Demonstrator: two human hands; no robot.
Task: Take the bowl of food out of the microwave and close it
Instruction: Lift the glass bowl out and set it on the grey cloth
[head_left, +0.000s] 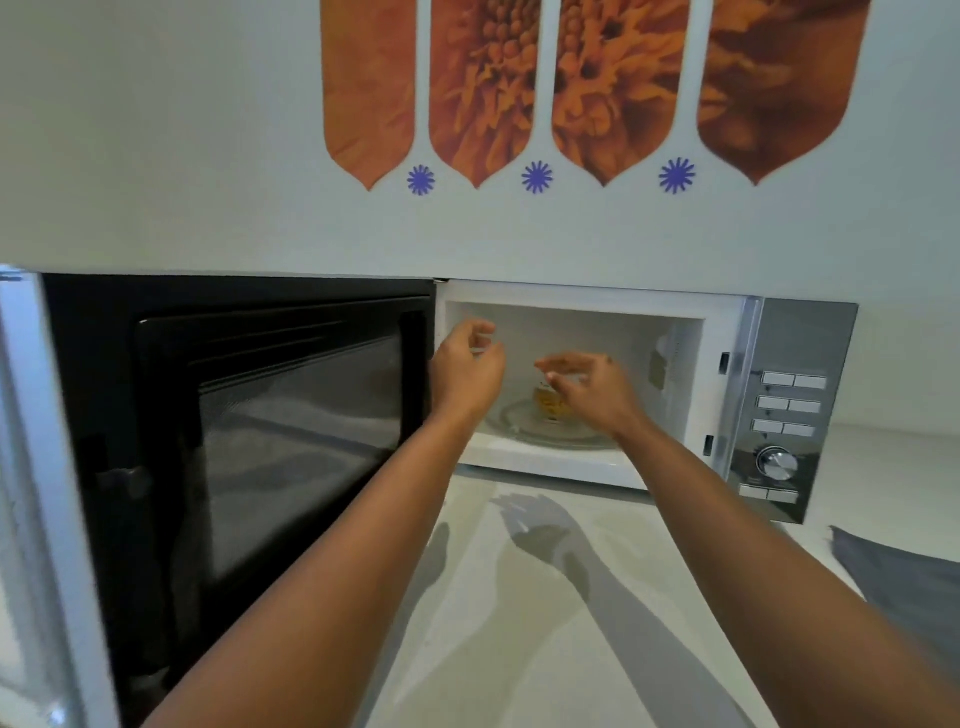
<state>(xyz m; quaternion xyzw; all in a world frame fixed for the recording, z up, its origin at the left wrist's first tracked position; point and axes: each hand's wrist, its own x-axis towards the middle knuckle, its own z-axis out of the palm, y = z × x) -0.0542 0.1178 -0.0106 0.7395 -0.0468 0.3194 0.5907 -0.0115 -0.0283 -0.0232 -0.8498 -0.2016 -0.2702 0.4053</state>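
Both forearms are stretched from the bottom edge toward the microwave (597, 312), whose door (249, 467) is swung wide open to the left of the cavity. At the cavity mouth the left hand (466, 370) is held with its grip loosely curled and empty, just beside the hinge side. The right hand (589, 387) is held further in, its grip spread open with fingers (563, 362) arched over the bowl of food (548, 402); no contact with the bowl can be made out. The bowl, with yellowish contents, is seen on the glass turntable (524, 423) near the middle of the cavity, largely hidden by the right hand. Right of the cavity a control panel (789, 410) with buttons and a dial is found. Below the microwave a pale bench (498, 597) is crossed by arm shadows.
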